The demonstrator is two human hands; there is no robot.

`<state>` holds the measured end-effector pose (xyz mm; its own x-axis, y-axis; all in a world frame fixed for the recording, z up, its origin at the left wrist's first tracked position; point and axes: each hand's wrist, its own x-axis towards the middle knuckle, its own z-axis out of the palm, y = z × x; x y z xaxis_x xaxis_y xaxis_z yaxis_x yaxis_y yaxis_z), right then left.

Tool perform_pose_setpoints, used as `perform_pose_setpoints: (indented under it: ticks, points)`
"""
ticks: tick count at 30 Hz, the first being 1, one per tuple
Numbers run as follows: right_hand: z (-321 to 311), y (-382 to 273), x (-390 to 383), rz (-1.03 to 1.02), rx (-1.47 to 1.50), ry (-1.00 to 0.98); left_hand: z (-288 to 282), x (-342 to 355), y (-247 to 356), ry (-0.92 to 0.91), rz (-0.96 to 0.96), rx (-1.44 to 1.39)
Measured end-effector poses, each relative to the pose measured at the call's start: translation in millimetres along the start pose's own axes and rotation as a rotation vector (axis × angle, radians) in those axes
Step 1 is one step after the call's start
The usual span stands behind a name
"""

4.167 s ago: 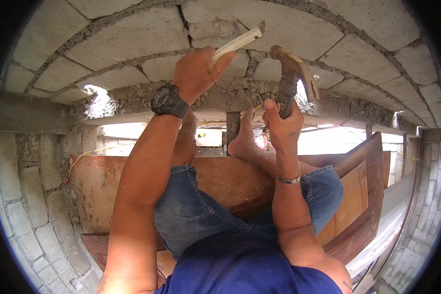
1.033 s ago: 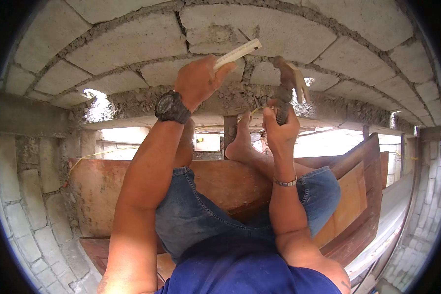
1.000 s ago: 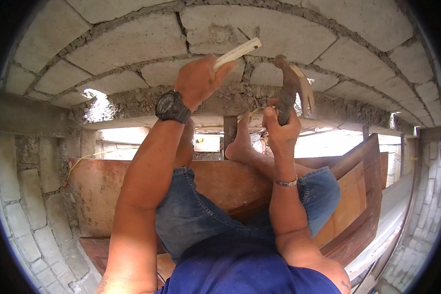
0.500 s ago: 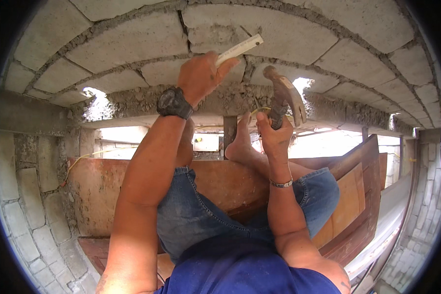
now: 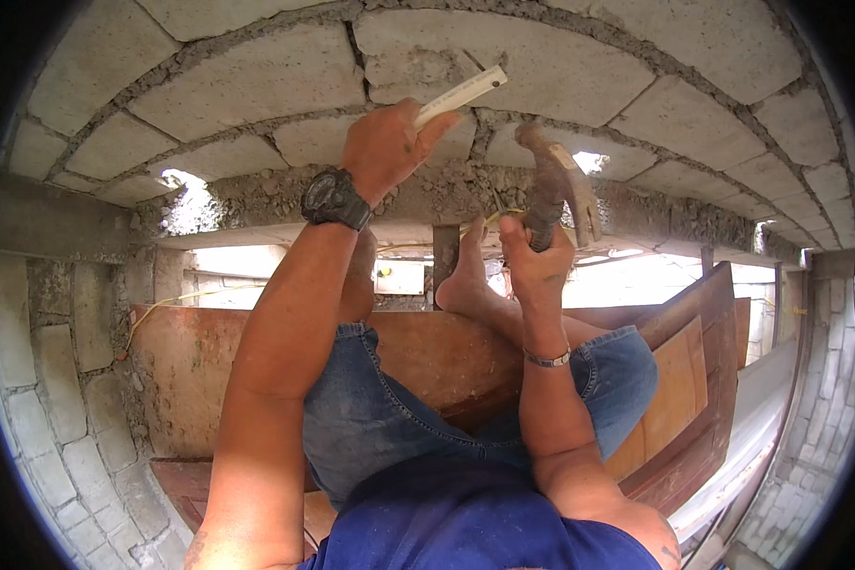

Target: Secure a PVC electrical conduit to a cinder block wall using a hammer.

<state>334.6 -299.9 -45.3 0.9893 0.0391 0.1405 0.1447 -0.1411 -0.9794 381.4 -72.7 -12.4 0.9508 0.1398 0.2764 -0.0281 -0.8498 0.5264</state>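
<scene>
My left hand (image 5: 389,147) is closed round a narrow white strip (image 5: 465,95) with a dark spot near its far end. The strip slants up to the right in front of the grey block wall (image 5: 532,52); whether it touches the wall I cannot tell. To the right and lower, my right hand (image 5: 539,264) grips a claw hammer (image 5: 562,176) by its dark, worn handle, just below the head. The hammer's head is up, its claw toward the right, apart from the strip. My palm and fingers hide the near end of the strip.
A rough concrete ledge (image 5: 256,199) runs under the blocks, with bright gaps in it. Below my legs lie brown wooden panels (image 5: 209,370), one a door-like panel (image 5: 679,389) leaning at the right. A yellow cord (image 5: 176,299) hangs at the left. Block walls (image 5: 57,418) flank both sides.
The hammer has shifted slightly to the right and turned a little in my right hand. My left hand and the white strip have moved only a trifle to the left.
</scene>
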Motion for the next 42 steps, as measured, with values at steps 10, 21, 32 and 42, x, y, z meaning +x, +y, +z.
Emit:
perform_pose_setpoints:
  ticks: [10, 21, 32, 42]
  points:
    - [16.3, 3.4, 54.1, -0.668, -0.204, 0.057, 0.7, 11.4, -26.9, -0.073, -0.009, -0.097]
    - [18.6, -21.1, 26.7, -0.920, -0.144, -0.025, 2.4, 13.1, -42.1, -0.037, 0.099, 0.030]
    - [17.5, -52.4, 29.7, -0.976, 0.018, -0.097, -0.6, 9.8, -46.6, -0.058, 0.026, -0.046]
    - [16.8, -39.1, 35.4, -0.750, -0.228, -0.095, 2.3, 13.8, -40.5, -0.071, 0.020, 0.000]
